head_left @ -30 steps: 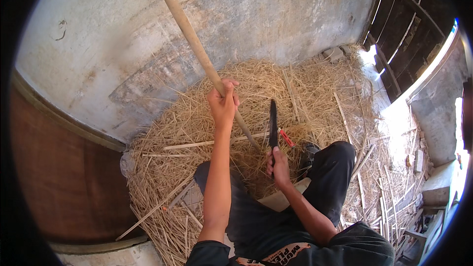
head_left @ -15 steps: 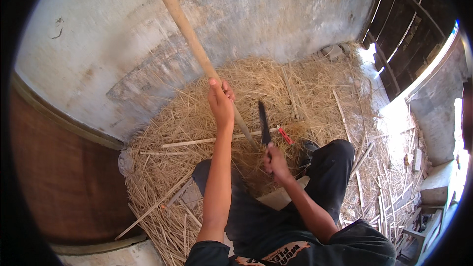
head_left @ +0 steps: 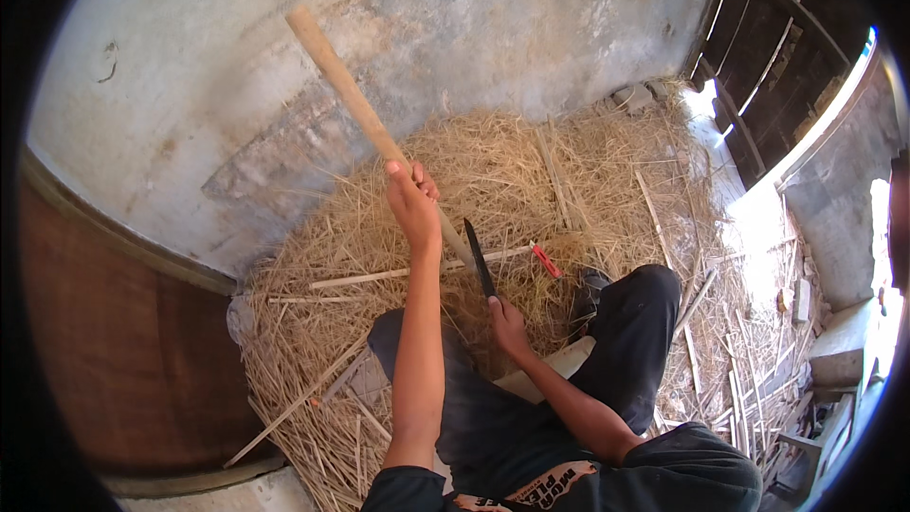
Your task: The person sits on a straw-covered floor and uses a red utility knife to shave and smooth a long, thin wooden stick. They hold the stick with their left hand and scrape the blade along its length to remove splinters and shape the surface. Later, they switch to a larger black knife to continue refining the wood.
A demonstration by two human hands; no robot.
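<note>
My left hand (head_left: 413, 197) is wrapped round a long pale wooden pole (head_left: 347, 87), which slants from the upper left down toward my lap. My right hand (head_left: 509, 326) grips the handle of a dark-bladed knife (head_left: 480, 260). Its blade points up and away, right beside the lower part of the pole; whether the two touch I cannot tell. The pole's bottom end is hidden near the knife and my right hand. A red box cutter (head_left: 546, 262) lies on the straw just beyond the knife.
Straw and thin shavings (head_left: 493, 156) cover the floor round my legs. A pale strip of wood (head_left: 370, 278) lies across it. A plastered wall (head_left: 427, 38) rises ahead, a brown panel (head_left: 123, 332) stands left, and dark boards (head_left: 768, 47) stand at the upper right.
The pole's upper end has tilted left and down, my left hand moving slightly with it. My right hand has brought the knife left, closer to the pole.
</note>
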